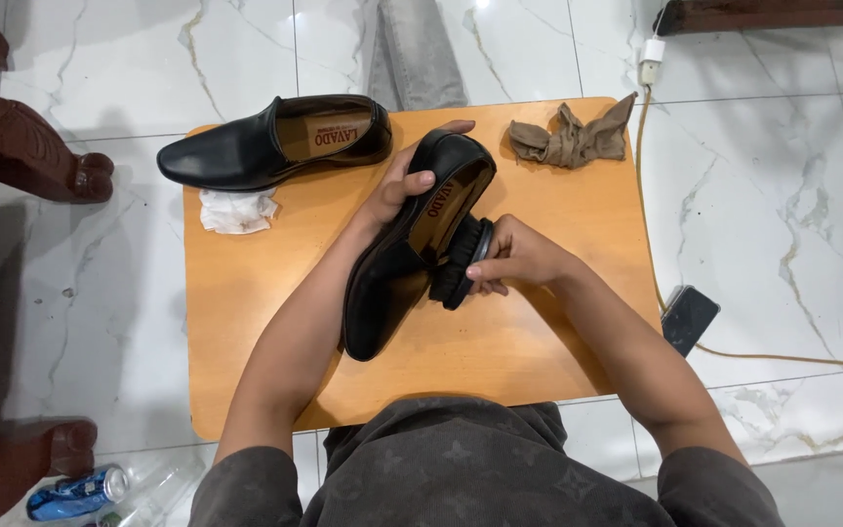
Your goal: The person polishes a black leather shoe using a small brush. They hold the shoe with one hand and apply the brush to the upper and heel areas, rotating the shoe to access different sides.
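Left hand [404, 190] wrapped around the heel end of a black leather shoe [407, 254], thumb inside the opening, fingers curled over the back rim. Right hand [517, 259] closed around a dark shoe brush [462, 265], bristles pressed against the shoe's outer side. Shoe held tilted, toe pointing down toward the wearer, over the middle of a low orange wooden table [246, 312]. Second black shoe [265, 144] lying on its sole at the table's far left edge, toe pointing left. Crumpled white tissue [236, 210] just beside it, nearer the wearer. Bunched brown socks [573, 139] at the far right corner. Beyond the table, on the white marble floor [812, 195]: a dark phone [689, 318] on a yellowish cable [792, 358] to the right, a blue can [75, 494] at lower left. Carved dark wooden furniture legs [31, 146] along the left edge.
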